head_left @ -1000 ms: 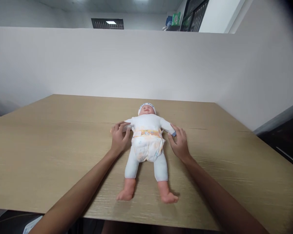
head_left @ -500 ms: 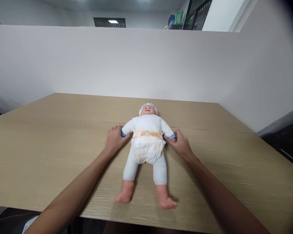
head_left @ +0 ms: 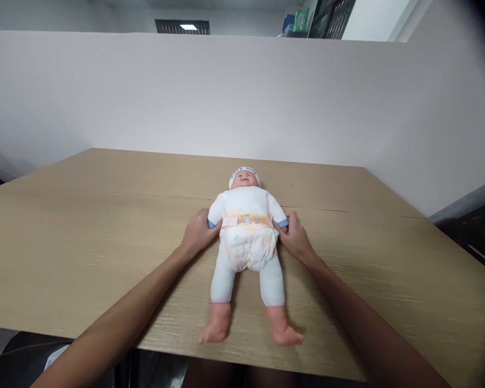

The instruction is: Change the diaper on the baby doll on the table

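A baby doll (head_left: pixel 244 200) lies on its back on the wooden table, its head toward the wall and its bare feet toward me. It has a white cap with dark lettering, a white suit with blue cuffs, and a diaper (head_left: pixel 248 248) with a printed orange waistband around its hips. My left hand (head_left: pixel 200 230) is closed around the doll's cuffed hand at the left, thumb beside the diaper. At the right, my right hand (head_left: pixel 294 233) grips the other cuffed hand, its thumb by the diaper's edge. The doll's own hands are mostly hidden.
The wooden table (head_left: pixel 84 242) reaches back to a white partition wall (head_left: pixel 226 97). A dark object (head_left: pixel 477 237) stands beyond the table's right edge. Past the partition, a green package (head_left: pixel 301 20) is visible near a dark-framed window.
Both my hands have moved inward, bringing the doll's arms closer to its body. The doll's legs and feet sit slightly farther right in view, and the camera has tilted down a little.
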`<state>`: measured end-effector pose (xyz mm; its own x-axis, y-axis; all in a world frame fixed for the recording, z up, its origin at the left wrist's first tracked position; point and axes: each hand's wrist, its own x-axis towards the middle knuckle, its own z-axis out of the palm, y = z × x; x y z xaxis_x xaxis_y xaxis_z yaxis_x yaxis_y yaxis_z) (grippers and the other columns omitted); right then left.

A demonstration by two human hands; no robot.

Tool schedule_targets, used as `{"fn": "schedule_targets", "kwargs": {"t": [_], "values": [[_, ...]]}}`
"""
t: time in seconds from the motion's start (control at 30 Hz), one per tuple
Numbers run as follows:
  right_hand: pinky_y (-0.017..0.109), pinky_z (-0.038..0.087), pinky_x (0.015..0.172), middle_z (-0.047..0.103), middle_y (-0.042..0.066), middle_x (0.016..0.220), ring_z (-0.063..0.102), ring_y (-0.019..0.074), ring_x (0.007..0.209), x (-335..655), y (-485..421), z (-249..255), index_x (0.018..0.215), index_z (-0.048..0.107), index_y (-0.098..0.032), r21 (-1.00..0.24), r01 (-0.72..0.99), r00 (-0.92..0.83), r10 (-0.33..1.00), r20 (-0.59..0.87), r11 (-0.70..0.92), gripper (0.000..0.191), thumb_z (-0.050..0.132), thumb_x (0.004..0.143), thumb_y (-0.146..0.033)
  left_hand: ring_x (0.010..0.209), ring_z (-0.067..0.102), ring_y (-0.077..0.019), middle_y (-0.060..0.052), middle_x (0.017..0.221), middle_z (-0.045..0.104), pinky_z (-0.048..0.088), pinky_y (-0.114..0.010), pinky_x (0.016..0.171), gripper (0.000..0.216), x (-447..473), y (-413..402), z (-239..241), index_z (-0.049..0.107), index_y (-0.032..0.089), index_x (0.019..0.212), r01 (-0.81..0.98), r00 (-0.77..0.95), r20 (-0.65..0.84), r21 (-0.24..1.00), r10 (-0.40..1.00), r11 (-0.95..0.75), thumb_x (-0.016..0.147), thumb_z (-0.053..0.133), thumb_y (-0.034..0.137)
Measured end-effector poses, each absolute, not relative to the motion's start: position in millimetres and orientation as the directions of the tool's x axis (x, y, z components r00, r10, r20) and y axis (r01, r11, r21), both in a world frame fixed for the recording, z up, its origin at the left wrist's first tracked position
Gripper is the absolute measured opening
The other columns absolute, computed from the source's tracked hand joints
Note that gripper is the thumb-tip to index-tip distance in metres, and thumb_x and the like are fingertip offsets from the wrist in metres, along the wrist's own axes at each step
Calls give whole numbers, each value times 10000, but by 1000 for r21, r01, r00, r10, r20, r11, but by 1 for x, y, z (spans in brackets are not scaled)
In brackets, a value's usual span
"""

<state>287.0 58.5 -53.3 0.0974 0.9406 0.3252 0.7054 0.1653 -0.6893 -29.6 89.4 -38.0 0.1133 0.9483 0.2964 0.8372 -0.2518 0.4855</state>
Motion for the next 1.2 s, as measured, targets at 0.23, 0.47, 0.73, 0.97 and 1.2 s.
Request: {"fn": "schedule_targets", "kwargs": {"t": [0.23,0.47,0.73,0.97,1.2], "values": [[331,433,627,682,26,773,643,256,657,289,59,-55,1046,481,-249,-697,697,107,936,335,169,355,580,927,-568,973,692,-313,-126,1075,730,488,-376,795,398,-31,90,-38,652,183,1045,824,115,294,506,949,-256,945,579,561],[368,473,683,756,115,963,694,295,751,290,60,-57,1172,534,-206,-703,699,152,932,328,133,487,589,915,-616,942,701,-314,-120,1051,739,473,-364,750,397,-31,90,-38,647,191,1012,852,97,289,471,952,-230,947,583,577],[345,428,667,736,76,829,673,285,751,300,59,-52,1062,666,-221,-605,794,170,933,318,61,458,579,933,-652,1105,666,-361,-125,1199,744,490,-417,869,589,-40,90,-34,579,195,1370,868,68,335,445,940,-221,910,657,555],[313,368,627,703,63,800,639,260,718,313,61,-51,1016,617,-224,-576,813,123,943,309,83,456,555,940,-670,1104,600,-380,-166,1135,713,456,-473,937,471,-50,100,-39,647,191,1108,950,93,414,235,905,-205,892,649,610],[322,376,659,688,84,837,617,268,756,291,52,-50,937,594,-227,-670,740,205,930,306,57,430,570,911,-656,978,689,-351,-130,989,759,489,-380,764,421,-39,88,-30,633,194,1101,878,21,281,453,960,-152,890,652,559]]}}
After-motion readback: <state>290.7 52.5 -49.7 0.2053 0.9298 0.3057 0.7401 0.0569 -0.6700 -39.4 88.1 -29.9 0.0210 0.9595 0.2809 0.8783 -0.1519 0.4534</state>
